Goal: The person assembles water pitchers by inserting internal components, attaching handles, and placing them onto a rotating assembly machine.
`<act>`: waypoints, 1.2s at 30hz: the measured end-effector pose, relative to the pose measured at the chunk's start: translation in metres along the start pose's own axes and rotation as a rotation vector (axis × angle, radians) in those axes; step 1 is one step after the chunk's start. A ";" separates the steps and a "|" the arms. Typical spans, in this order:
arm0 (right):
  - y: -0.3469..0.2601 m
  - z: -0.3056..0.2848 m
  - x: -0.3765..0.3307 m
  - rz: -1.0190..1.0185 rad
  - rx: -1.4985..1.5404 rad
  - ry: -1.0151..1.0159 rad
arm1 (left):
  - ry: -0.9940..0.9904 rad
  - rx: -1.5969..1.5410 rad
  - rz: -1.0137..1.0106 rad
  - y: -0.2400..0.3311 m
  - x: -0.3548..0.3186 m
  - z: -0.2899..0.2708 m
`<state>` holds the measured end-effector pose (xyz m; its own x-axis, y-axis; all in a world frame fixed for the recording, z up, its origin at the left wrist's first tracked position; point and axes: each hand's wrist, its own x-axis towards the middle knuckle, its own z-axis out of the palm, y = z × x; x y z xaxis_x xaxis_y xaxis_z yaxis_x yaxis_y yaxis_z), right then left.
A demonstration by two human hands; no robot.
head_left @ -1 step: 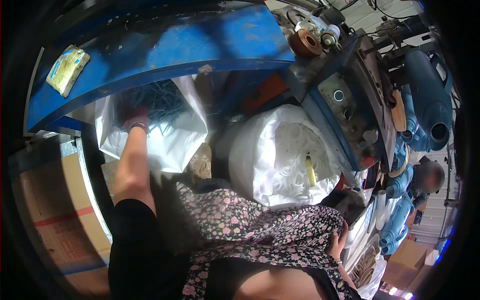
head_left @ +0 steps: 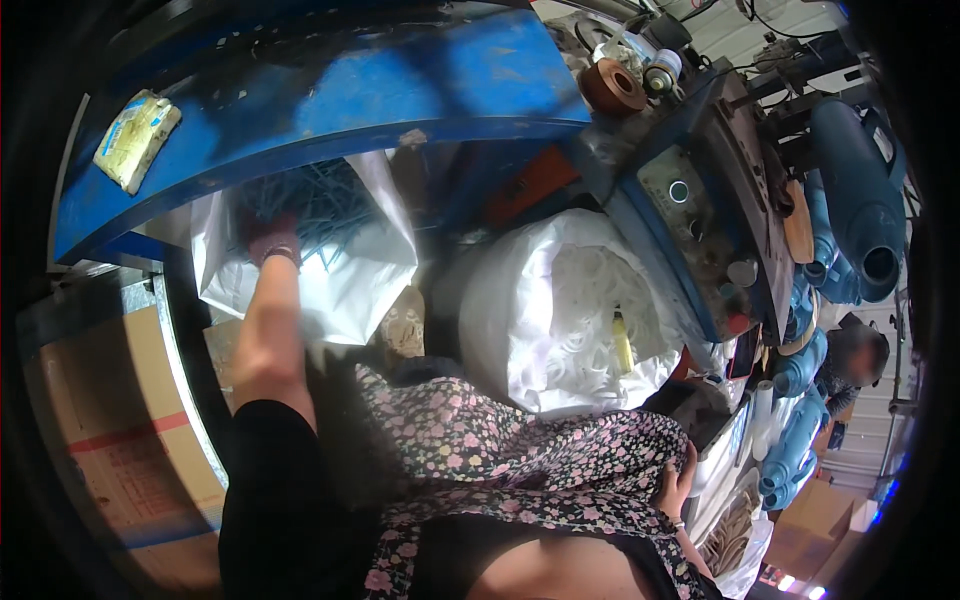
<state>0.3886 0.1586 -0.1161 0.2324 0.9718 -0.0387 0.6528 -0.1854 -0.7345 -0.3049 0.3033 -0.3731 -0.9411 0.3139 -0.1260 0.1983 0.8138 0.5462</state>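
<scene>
My left hand (head_left: 273, 238), in what looks like a reddish glove, reaches down into a white sack (head_left: 340, 300) under the blue bench. Thin blue plastic strips (head_left: 325, 205) fill the sack, and the hand is among them; its fingers are lost in shadow. My right hand (head_left: 678, 483) lies on the floral apron (head_left: 560, 455) over my lap, fingers stretched along the cloth and holding nothing. Between the bench and my knees stands a second white sack (head_left: 530, 330) with pale translucent rings (head_left: 580, 320) and a yellowish bottle-like piece (head_left: 621, 340) in it.
The blue bench (head_left: 470, 80) spans the far side, with a worn package (head_left: 137, 140) on it. To the right are a machine control panel (head_left: 690, 215), a brown tape roll (head_left: 612, 87) and several blue plastic containers (head_left: 860, 190). Cardboard boxes (head_left: 130, 440) stand left. Another person (head_left: 850, 360) is far right.
My left forearm has shifted very slightly to the right, with the hand still in the sack. My right hand has stayed on the apron.
</scene>
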 end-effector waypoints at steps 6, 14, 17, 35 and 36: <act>-0.007 0.004 0.001 0.026 0.027 -0.008 | -0.257 0.298 0.250 -0.046 0.018 0.042; 0.019 0.005 0.000 0.013 -0.031 -0.015 | -0.201 0.050 0.504 0.047 0.079 -0.030; 0.020 0.007 0.001 -0.009 -0.012 -0.030 | -0.099 -0.296 0.387 0.047 0.093 -0.030; -0.005 -0.018 -0.019 -0.119 -0.013 0.016 | -0.388 -0.381 0.797 -0.122 -0.248 -0.128; -0.005 -0.017 -0.021 -0.136 0.002 0.001 | -0.399 -0.214 0.851 -0.128 -0.263 -0.160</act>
<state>0.3928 0.1369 -0.1006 0.1423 0.9879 0.0622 0.6771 -0.0514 -0.7341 -0.1269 0.0384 -0.2779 -0.3346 0.9331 0.1318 0.6801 0.1423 0.7192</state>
